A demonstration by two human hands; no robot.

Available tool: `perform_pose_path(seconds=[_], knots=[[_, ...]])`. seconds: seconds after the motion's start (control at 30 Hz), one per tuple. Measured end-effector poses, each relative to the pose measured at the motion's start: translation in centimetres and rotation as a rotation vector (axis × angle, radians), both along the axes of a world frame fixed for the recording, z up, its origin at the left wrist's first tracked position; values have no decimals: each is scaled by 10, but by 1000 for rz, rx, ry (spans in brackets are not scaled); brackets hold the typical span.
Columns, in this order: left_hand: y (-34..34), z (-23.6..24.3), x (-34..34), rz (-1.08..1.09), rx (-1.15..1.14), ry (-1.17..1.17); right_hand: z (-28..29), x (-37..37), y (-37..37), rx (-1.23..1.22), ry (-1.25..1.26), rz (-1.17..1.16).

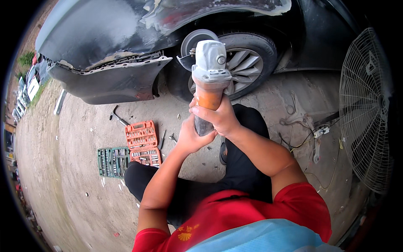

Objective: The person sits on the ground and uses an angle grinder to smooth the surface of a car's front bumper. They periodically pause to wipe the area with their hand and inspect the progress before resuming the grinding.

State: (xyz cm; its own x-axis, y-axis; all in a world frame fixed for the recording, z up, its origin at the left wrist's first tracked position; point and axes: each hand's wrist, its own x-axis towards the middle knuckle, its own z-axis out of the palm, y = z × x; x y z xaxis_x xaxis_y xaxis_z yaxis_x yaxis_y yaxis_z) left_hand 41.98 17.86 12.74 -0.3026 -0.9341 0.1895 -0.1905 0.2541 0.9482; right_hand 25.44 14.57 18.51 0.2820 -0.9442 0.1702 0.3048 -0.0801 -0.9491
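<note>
Both my hands are wrapped round an angle grinder (210,63) with a dusty grey head and an orange body. My right hand (222,116) closes on the orange part. Lower down, my left hand (193,135) grips the dark rear end, its thumb along the handle. A round grey disc (196,38) shows past the tool's head, with a metal guard beside it. Beyond is a dark car's fender (105,31), sanded to grey patches. The disc overlaps the wheel arch and tyre in view; whether it touches the bodywork I cannot tell.
The car's spoked wheel (247,65) and loose bumper end (113,82) are just ahead. An orange socket case (142,133) and a green socket case (110,161) lie open by my left knee. At right are a large wire-caged fan (367,105), cables and a metal suspension arm (298,115).
</note>
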Motion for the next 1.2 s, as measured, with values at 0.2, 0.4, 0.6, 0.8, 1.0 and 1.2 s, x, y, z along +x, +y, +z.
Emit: perform_pose_path(seconds=[0.2,0.4,0.6,0.8,1.0,1.2], knots=[[-1,-2,1,4,61,-61,3,3,1,63,-99,32],[-6,-5,-7,-30,28,-49,0,-3,-2,-28,30,-25],[-8,17,-33,95,-48,-24,4,-17,-17,-62,9,-181],[-36,27,-61,109,-34,-100,16,-44,-44,30,-241,-268],[-68,38,-88,58,-3,-193,21,-68,-63,-4,-230,-396],[-81,33,-107,37,2,-182,19,-88,-77,2,-197,-406]])
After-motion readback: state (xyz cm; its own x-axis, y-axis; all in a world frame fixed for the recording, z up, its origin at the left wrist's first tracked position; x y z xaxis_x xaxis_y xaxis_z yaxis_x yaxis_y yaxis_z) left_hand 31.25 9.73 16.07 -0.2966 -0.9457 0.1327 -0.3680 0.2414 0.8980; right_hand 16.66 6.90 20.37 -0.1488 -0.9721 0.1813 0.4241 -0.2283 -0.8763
